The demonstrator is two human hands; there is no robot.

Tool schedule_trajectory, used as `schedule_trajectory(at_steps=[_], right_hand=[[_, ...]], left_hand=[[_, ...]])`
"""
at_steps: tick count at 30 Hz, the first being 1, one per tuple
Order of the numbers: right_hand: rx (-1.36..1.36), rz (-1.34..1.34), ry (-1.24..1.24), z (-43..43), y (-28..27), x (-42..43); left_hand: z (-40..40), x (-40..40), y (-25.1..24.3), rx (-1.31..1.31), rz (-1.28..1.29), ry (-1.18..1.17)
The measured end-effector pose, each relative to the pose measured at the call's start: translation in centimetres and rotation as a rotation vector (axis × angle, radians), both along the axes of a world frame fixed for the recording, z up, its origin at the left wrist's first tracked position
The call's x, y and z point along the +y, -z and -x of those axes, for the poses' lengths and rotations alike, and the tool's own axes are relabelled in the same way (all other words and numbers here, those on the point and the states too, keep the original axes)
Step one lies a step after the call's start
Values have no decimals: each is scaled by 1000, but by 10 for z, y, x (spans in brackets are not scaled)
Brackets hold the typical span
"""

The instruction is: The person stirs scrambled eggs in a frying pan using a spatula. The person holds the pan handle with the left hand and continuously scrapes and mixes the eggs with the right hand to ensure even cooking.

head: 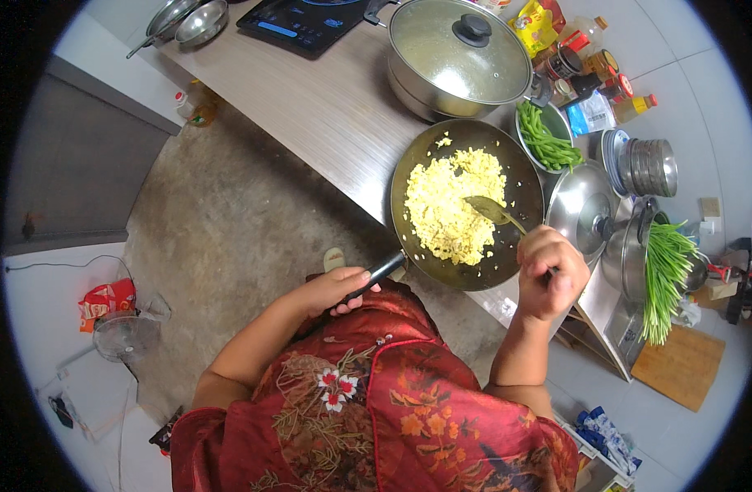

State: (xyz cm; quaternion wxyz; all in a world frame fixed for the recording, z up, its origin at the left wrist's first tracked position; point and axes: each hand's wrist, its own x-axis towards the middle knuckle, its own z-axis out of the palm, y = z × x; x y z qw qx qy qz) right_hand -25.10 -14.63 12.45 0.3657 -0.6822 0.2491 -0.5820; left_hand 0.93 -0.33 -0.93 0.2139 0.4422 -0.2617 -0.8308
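A dark wok with crumbled yellow scrambled egg stands at the counter's front edge. My left hand is wrapped around the wok's black handle, close to my body. Above the wok's right side, my right hand grips a metal spatula. Its blade rests in the egg, and most of its handle is hidden by my fist. Small egg bits cling to the wok's wall.
A large lidded pot stands behind the wok. Green beans fill a bowl; beside it lie a metal lid and stacked bowls. Garlic chives overhang a steel pot. An induction cooktop and seasoning bottles are farther back.
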Motion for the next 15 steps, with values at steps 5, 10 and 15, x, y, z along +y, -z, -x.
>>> schedule_trajectory(at_steps=[5, 10, 15], right_hand=[[210, 17, -40, -2, 16, -3], [25, 42, -13, -5, -6, 6], [156, 21, -39, -7, 19, -5]], left_hand=[[1, -1, 3, -7, -9, 4], [0, 1, 1, -4, 7, -13], [0, 0, 1, 2, 6, -14]])
